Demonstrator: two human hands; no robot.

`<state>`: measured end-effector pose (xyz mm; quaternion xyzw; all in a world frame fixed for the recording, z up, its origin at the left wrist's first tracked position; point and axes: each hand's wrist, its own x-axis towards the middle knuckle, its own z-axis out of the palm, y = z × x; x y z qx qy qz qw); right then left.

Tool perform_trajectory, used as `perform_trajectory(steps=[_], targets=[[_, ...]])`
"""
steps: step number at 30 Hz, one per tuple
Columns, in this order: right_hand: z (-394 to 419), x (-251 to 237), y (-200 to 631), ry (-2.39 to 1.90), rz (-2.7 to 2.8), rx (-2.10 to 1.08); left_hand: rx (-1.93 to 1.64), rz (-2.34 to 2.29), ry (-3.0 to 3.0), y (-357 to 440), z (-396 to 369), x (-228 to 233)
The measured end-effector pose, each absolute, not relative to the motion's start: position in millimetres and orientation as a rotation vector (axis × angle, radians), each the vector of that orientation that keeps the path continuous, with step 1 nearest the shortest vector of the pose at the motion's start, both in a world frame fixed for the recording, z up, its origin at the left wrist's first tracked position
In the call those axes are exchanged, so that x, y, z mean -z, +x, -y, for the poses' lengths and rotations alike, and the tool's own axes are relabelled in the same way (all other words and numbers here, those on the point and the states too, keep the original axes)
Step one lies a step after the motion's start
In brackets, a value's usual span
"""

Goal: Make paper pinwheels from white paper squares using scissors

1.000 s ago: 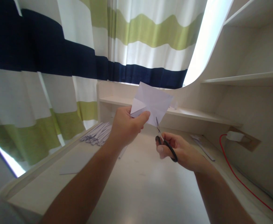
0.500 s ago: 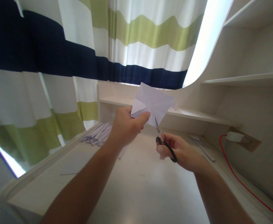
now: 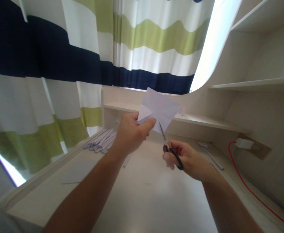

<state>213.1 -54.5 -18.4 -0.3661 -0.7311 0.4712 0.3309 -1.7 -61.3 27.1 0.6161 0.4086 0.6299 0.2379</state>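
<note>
My left hand pinches a creased sheet of white paper by its lower left side, thumb in front. The paper is raised above the desk, with a folded part by the thumb. Black-handled scissors are in my right hand, fingers in the handle loops. Their blades point up and to the left, with the tips at the paper's lower edge, just right of my left thumb. The blades look nearly closed.
Several rolled white paper sticks lie at the desk's left side, near a flat paper sheet. Another paper strip is at the right. A red cable runs from a wall plug. A low shelf lines the back.
The scissors' blades have shifted slightly left along the paper and look closer together. My left hand keeps its hold, and the paper has tilted a little.
</note>
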Motion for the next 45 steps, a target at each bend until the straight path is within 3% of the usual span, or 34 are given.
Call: perform_trajectory(steps=[45], targets=[[53.2,17.9,213.9,-0.969,1.804,-1.183,-1.586,-0.979,1.720,-0.5,49.8,-22.1]])
